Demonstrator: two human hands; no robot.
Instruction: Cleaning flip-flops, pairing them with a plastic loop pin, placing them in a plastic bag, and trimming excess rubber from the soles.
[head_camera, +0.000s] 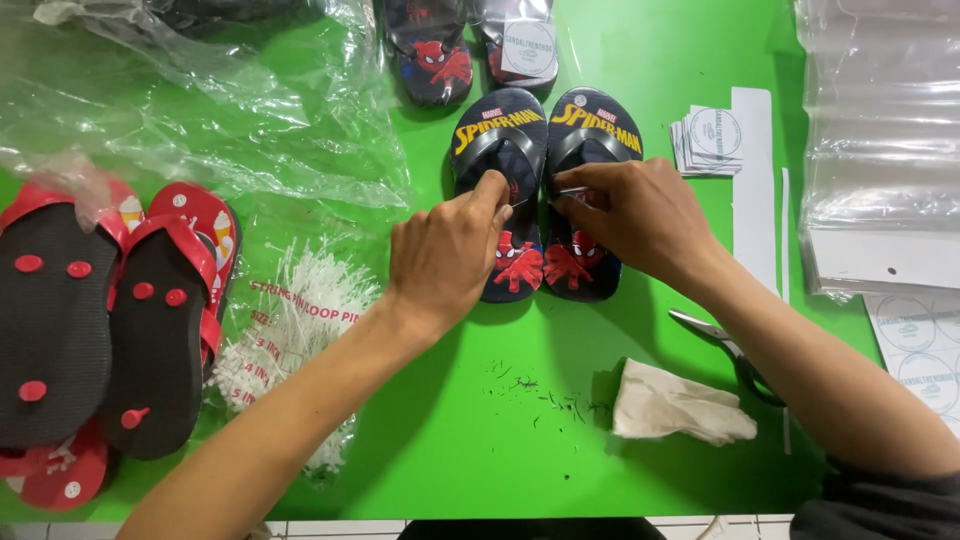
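Note:
A pair of small dark blue flip-flops (540, 130) with red cartoon prints lies side by side on the green table (470, 450). My left hand (445, 255) pinches the grey strap of the left flip-flop (498, 150) near its toe post. My right hand (635, 215) rests on the right flip-flop (590, 140), its fingertips closed on a thin white piece near that strap. Both hands cover the middle of the pair.
Red and black flip-flops (100, 320) are stacked sole-up at the left beside a bag of white loop pins (300, 330). Clear plastic bags (200, 110) lie at back left, clear sleeves (880, 150) at right. Scissors (730, 350), a crumpled cloth (675, 405), round labels (712, 135) and another bagged pair (470, 45) are nearby.

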